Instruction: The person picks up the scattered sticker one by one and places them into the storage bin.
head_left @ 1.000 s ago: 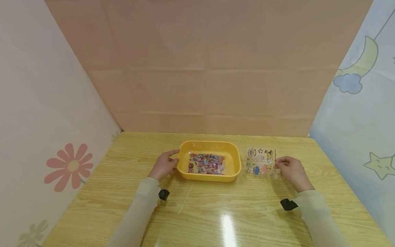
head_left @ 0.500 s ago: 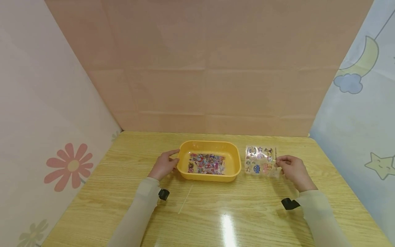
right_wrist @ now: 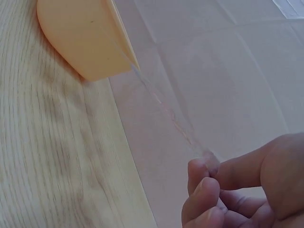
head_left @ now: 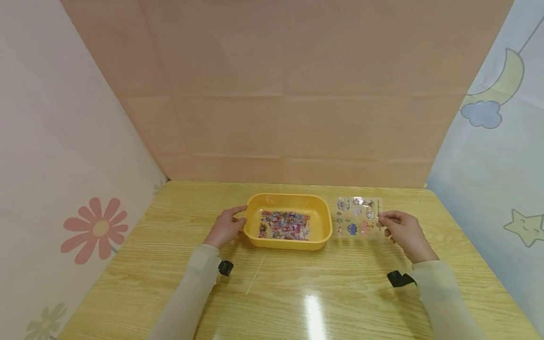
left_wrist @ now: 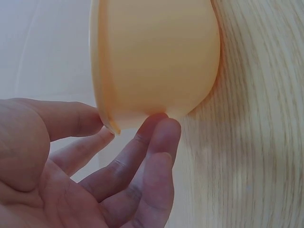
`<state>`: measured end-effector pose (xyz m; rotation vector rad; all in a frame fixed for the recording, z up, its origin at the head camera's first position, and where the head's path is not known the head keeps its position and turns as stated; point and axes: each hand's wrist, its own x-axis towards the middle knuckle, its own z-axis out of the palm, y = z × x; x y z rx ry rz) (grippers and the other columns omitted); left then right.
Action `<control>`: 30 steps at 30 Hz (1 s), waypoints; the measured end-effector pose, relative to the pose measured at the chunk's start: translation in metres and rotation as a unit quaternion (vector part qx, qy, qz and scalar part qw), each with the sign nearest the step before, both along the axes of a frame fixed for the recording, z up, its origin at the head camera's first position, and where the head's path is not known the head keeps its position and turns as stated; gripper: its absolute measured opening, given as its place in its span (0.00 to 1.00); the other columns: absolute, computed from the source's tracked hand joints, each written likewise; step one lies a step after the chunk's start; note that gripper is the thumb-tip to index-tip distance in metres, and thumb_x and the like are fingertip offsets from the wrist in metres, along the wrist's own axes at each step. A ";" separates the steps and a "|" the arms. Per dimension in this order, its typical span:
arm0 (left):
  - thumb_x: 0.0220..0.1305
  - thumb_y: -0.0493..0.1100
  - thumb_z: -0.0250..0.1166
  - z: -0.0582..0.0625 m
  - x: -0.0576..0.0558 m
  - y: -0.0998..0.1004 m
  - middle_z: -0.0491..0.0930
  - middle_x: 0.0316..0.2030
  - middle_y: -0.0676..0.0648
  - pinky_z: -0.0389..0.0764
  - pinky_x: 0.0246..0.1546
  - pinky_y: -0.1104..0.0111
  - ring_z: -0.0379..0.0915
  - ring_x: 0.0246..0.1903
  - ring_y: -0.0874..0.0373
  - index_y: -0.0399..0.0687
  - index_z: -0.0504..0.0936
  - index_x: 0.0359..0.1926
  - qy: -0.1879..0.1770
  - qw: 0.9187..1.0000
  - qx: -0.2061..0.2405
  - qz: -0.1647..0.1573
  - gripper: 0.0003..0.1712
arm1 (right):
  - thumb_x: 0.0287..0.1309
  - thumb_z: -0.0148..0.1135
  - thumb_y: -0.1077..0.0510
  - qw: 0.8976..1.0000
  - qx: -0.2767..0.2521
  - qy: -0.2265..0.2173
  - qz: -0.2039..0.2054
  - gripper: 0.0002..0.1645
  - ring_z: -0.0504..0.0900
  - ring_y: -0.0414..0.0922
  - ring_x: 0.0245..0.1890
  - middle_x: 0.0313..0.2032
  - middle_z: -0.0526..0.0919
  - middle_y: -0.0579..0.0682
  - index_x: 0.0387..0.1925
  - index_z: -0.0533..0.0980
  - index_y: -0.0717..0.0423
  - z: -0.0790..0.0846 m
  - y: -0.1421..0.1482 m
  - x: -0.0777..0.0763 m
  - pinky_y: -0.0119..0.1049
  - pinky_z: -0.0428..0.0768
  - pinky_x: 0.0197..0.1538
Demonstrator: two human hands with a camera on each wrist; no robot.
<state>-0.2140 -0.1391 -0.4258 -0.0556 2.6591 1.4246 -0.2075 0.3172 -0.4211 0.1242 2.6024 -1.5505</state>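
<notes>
A yellow plastic basin (head_left: 288, 245) stands on the table with colourful clear sticker sheets (head_left: 285, 225) lying on its floor. My left hand (head_left: 226, 226) holds the basin's left end. In the left wrist view, the left thumb and bent fingers (left_wrist: 156, 137) touch the rim and outer wall. To the basin's right, my right hand (head_left: 403, 233) pinches a transparent sticker sheet (head_left: 357, 217) by its right edge, between thumb and forefinger. Cartoon figures are printed on this sheet. From the right wrist it shows nearly edge-on, raised off the table and slanting toward the basin (right_wrist: 85, 38).
The wood-grain table (head_left: 170, 283) carries a thin pale strip (head_left: 255, 275) in front of the basin. A plain tan backdrop (head_left: 280, 94) rises behind. Panels with flower prints (head_left: 100, 228) on the left and moon and star prints (head_left: 524, 227) on the right flank the table.
The sticker sheet in my right hand has tilted and risen slightly, with its far edge higher now. My right hand has shifted a little. The left hand and basin stay put.
</notes>
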 end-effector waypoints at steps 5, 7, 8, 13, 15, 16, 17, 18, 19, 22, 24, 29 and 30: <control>0.74 0.39 0.57 0.000 0.001 0.000 0.84 0.43 0.37 0.83 0.36 0.57 0.82 0.32 0.48 0.48 0.69 0.72 0.000 1.000 0.001 0.001 0.28 | 0.78 0.45 0.51 1.000 -0.007 0.002 0.008 0.28 0.76 0.42 0.29 0.45 0.81 0.53 0.65 0.65 0.70 0.002 -0.003 -0.001 0.39 0.76 0.31; 0.74 0.39 0.57 0.000 0.001 0.000 0.84 0.44 0.37 0.83 0.36 0.57 0.82 0.32 0.48 0.48 0.69 0.72 0.000 1.000 0.001 0.002 0.28 | 0.78 0.45 0.51 1.000 -0.012 0.002 0.010 0.28 0.76 0.42 0.29 0.43 0.82 0.50 0.65 0.65 0.70 0.003 -0.005 -0.002 0.39 0.76 0.31; 0.74 0.39 0.57 0.000 0.001 0.000 0.84 0.45 0.37 0.83 0.36 0.57 0.82 0.32 0.48 0.48 0.69 0.72 0.000 1.000 0.001 0.002 0.28 | 0.78 0.46 0.51 1.000 -0.013 0.002 0.010 0.28 0.76 0.42 0.29 0.42 0.82 0.49 0.65 0.65 0.70 0.003 -0.006 -0.002 0.39 0.76 0.31; 0.74 0.39 0.57 0.000 0.000 0.001 0.84 0.44 0.37 0.83 0.37 0.56 0.82 0.33 0.48 0.48 0.69 0.73 -0.002 1.000 0.004 0.003 0.28 | 0.78 0.46 0.52 1.000 -0.014 0.006 0.010 0.28 0.76 0.43 0.29 0.41 0.82 0.46 0.66 0.65 0.70 0.005 -0.009 -0.003 0.39 0.76 0.31; 0.74 0.39 0.58 -0.001 0.000 0.001 0.84 0.44 0.37 0.83 0.37 0.56 0.82 0.33 0.48 0.48 0.69 0.72 -0.001 1.000 0.004 0.003 0.28 | 0.78 0.46 0.52 1.000 -0.016 0.010 0.011 0.28 0.76 0.42 0.29 0.40 0.82 0.46 0.66 0.65 0.70 0.006 -0.009 -0.003 0.39 0.76 0.31; 0.74 0.39 0.58 -0.001 0.000 0.001 0.83 0.45 0.37 0.83 0.38 0.56 0.82 0.32 0.49 0.48 0.69 0.72 0.000 1.000 0.004 0.003 0.28 | 0.78 0.46 0.52 1.000 -0.017 0.013 0.012 0.28 0.76 0.42 0.29 0.40 0.82 0.45 0.66 0.65 0.70 0.006 -0.008 -0.003 0.38 0.76 0.31; 0.74 0.39 0.58 -0.001 0.000 0.001 0.83 0.45 0.37 0.83 0.38 0.56 0.82 0.32 0.49 0.48 0.69 0.72 0.001 1.000 0.003 0.003 0.28 | 0.78 0.46 0.53 1.000 -0.019 0.015 0.012 0.28 0.76 0.42 0.28 0.39 0.82 0.44 0.66 0.65 0.70 0.006 -0.008 -0.003 0.38 0.76 0.30; 0.74 0.39 0.58 -0.001 0.000 0.001 0.83 0.46 0.37 0.83 0.38 0.56 0.82 0.32 0.49 0.48 0.69 0.72 0.002 1.000 0.003 0.003 0.28 | 0.78 0.46 0.53 1.000 -0.020 0.017 0.011 0.28 0.76 0.42 0.28 0.39 0.82 0.43 0.66 0.65 0.70 0.007 -0.008 -0.003 0.37 0.76 0.30; 0.74 0.40 0.57 -0.002 -0.001 0.001 0.83 0.46 0.37 0.83 0.37 0.56 0.82 0.32 0.49 0.48 0.69 0.72 0.002 1.000 0.002 0.003 0.28 | 0.78 0.46 0.53 1.000 -0.021 0.019 0.011 0.28 0.76 0.42 0.28 0.38 0.82 0.42 0.66 0.65 0.70 0.007 -0.007 -0.003 0.37 0.76 0.30; 0.74 0.40 0.57 -0.002 -0.001 0.000 0.83 0.47 0.36 0.83 0.37 0.56 0.82 0.31 0.48 0.48 0.69 0.72 0.003 1.000 0.002 0.004 0.28 | 0.78 0.45 0.52 0.999 -0.025 0.022 0.009 0.28 0.76 0.41 0.28 0.38 0.82 0.42 0.66 0.65 0.70 0.009 -0.006 -0.004 0.36 0.76 0.30; 0.74 0.40 0.58 -0.003 -0.001 0.000 0.83 0.47 0.36 0.83 0.36 0.56 0.82 0.31 0.48 0.48 0.69 0.72 0.003 1.000 0.002 0.004 0.28 | 0.78 0.45 0.51 0.999 -0.026 0.024 0.007 0.29 0.76 0.41 0.28 0.39 0.82 0.42 0.66 0.65 0.70 0.010 -0.006 -0.004 0.36 0.76 0.30; 0.74 0.39 0.58 -0.003 -0.002 0.000 0.83 0.46 0.36 0.83 0.36 0.56 0.82 0.31 0.48 0.47 0.69 0.72 0.005 1.000 0.003 0.004 0.28 | 0.78 0.45 0.52 0.999 -0.029 0.030 0.001 0.29 0.75 0.40 0.28 0.40 0.83 0.44 0.66 0.65 0.70 0.011 -0.006 -0.005 0.36 0.76 0.30; 0.74 0.40 0.58 -0.003 -0.002 0.000 0.83 0.45 0.37 0.83 0.36 0.56 0.82 0.31 0.48 0.47 0.69 0.72 0.005 1.000 0.002 0.004 0.28 | 0.78 0.44 0.52 0.999 -0.029 0.030 0.000 0.28 0.75 0.40 0.28 0.40 0.83 0.44 0.66 0.65 0.70 0.012 -0.006 -0.006 0.36 0.75 0.30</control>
